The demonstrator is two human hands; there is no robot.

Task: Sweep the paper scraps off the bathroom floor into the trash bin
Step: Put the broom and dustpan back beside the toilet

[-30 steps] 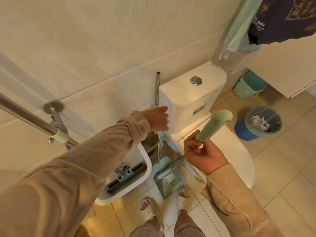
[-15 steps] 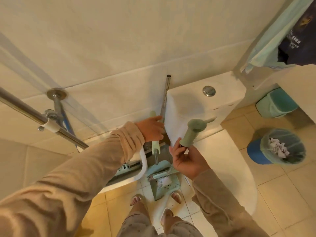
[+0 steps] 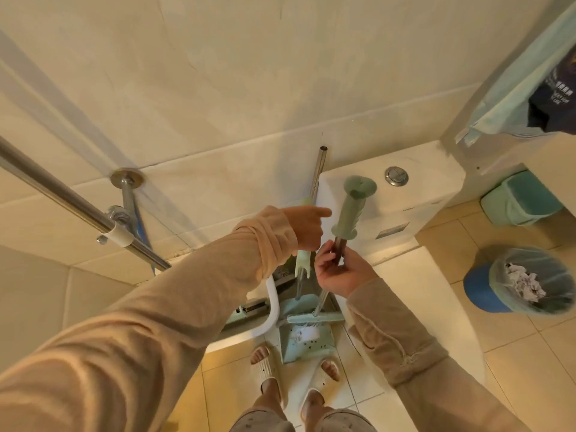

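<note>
Paper scraps (image 3: 304,333) lie in the dustpan (image 3: 304,341) on the floor at 6 o'clock, just ahead of the slippers (image 3: 265,366); the broom (image 3: 314,319) head partly covers them. The right hand (image 3: 341,272) grips the broom's metal shaft below its green grip. The left hand (image 3: 307,227) closes around the dustpan's handle, fingers mostly hidden. More scraps fill the bin (image 3: 523,280) at 3 o'clock, beside the toilet (image 3: 414,291).

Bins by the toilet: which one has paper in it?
The round blue bin with the clear liner, nearer the person, holds crumpled paper. The square teal bin by the wall shows none from this angle.
</note>
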